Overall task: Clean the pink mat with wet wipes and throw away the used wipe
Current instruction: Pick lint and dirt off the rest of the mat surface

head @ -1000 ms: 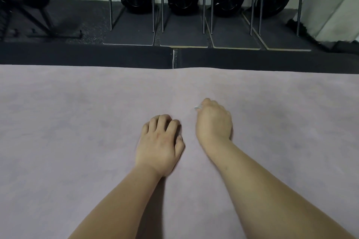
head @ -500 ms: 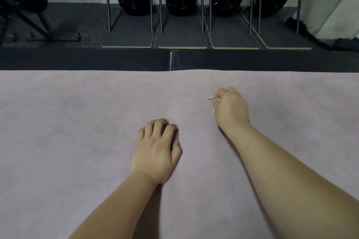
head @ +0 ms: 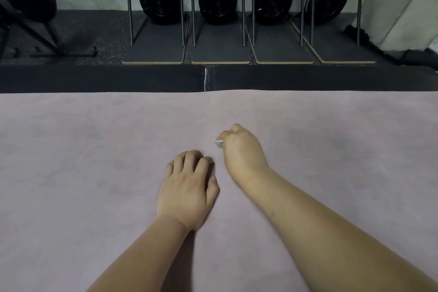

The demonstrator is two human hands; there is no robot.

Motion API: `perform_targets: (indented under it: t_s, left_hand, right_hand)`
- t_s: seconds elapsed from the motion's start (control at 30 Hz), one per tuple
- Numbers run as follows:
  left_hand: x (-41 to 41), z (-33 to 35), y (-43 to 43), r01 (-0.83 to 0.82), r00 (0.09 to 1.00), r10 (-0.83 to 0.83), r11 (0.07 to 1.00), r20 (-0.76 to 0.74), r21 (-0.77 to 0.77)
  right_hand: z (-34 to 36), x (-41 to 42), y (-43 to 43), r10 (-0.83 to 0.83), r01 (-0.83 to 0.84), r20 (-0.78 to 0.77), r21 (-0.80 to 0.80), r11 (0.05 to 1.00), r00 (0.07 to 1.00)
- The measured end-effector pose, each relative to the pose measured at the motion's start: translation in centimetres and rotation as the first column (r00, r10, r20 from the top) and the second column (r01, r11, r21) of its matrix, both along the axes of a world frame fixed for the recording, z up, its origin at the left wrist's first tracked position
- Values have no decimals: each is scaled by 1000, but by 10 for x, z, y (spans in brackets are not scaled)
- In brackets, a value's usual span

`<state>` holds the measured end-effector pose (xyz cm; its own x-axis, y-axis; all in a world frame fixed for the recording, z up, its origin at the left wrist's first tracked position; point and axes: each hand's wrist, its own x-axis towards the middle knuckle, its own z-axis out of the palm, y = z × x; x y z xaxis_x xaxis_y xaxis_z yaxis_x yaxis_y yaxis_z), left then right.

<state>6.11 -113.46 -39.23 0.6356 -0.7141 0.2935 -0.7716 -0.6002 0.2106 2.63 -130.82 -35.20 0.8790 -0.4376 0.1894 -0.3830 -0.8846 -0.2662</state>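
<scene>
The pink mat [head: 83,185] covers the lower field from edge to edge; its far edge meets a dark floor strip [head: 94,78]. No container is in view. The left hand [head: 188,187] lies palm down on the mat, fingers curled, holding nothing visible. Just to its right, the right hand [head: 241,149] is closed in a fist on a wet wipe [head: 219,142], of which only a small white tip shows at the thumb side, pressed to the mat. Beyond, four black discs [head: 272,0] stand against the wall. Against half a second ago, the right hand sits nearer the left hand and nearer the person; the left hand is unchanged.
</scene>
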Motion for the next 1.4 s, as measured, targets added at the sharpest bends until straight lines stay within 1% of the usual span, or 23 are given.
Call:
perform_targets:
  t_s: [0.07,0.13,0.2,0.27,0.33,0.4,0.43,0.5,0.53,0.6,0.67,0.73,0.8,0.87,0.93,0.97,1.03,1.13,1.2,1.23,1.3,1.33,1.4]
  left_hand:
    - [0,0,0,0,1000,0,1000,-3,3]
    - [0,1,0,2,1000,-2,1000,-8,-4]
    - [0,1,0,8,1000,-8,1000,-7,-15]
    - [0,0,0,12,1000,-12,1000,-7,-24]
    - [1,-1,0,13,1000,-13,1000,-8,-27]
    - [2,-1,-1,9,1000,-9,1000,-6,-22]
    - [2,-1,-1,10,1000,-10,1000,-4,-17]
    - [1,-1,-1,13,1000,-13,1000,-2,-9]
    - [1,-1,-1,12,1000,-12,1000,-3,-6]
    - [2,-1,-1,10,1000,-10,1000,-6,-3]
    - [2,-1,-1,9,1000,-9,1000,-8,-6]
    - [2,-1,-1,11,1000,-11,1000,-9,-15]
    - [2,0,-1,10,1000,-11,1000,-7,-20]
    - [2,0,-2,8,1000,-9,1000,-6,-17]
    - [2,1,-2,10,1000,-10,1000,-7,-12]
    - [2,2,-2,12,1000,-12,1000,-9,-8]
    - [2,2,-2,12,1000,-12,1000,-13,-2]
    - [4,5,-4,-16,999,15,1000,-50,-22]
    - [9,11,-16,-73,996,71,997,-61,-32]
    - [13,13,-26,-102,993,100,994,-68,-38]
    - [21,15,-47,-154,983,147,986,-112,-58]
    - [23,14,-55,-164,979,155,985,-134,-59]
    - [24,9,-63,-155,981,149,987,-126,-41]
  right_hand:
    - [5,-3,-3,80,-80,18,-24,997,997]
    - [9,-6,-25,66,-66,-6,-67,996,998]
    - [11,-8,-55,-21,14,-52,-133,991,998]
    - [12,-10,-83,-163,152,-66,-144,978,984]
    - [13,-11,-95,-267,262,-41,-96,960,963]
    - [13,-3,-85,-288,288,-20,-20,958,957]
    - [12,3,-75,-266,266,-23,11,964,964]
    - [10,16,-50,-158,159,-21,73,985,987]
    - [8,21,-39,-86,88,-27,71,994,996]
    - [6,26,-29,29,-28,-29,11,1000,999]
    - [9,24,-38,53,-54,-31,-36,998,998]
    - [10,20,-60,-23,20,-40,-76,997,999]
    - [9,12,-88,-160,158,-31,-76,985,987]
    - [9,7,-104,-282,281,0,-64,958,960]
    - [11,11,-98,-330,330,-1,-16,944,944]
    - [11,16,-88,-312,312,-1,19,950,950]
    - [6,28,-65,-201,200,12,50,979,980]
    - [-3,43,-38,1,-1,15,-4,1000,1000]
    - [-1,43,-38,53,-53,16,-47,998,998]
    - [-1,42,-46,34,-33,21,-60,998,999]
    - [-2,40,-73,-70,72,37,-70,995,997]
    - [-3,37,-90,-137,140,50,-64,988,989]
    - [-2,33,-116,-262,265,62,-40,963,963]
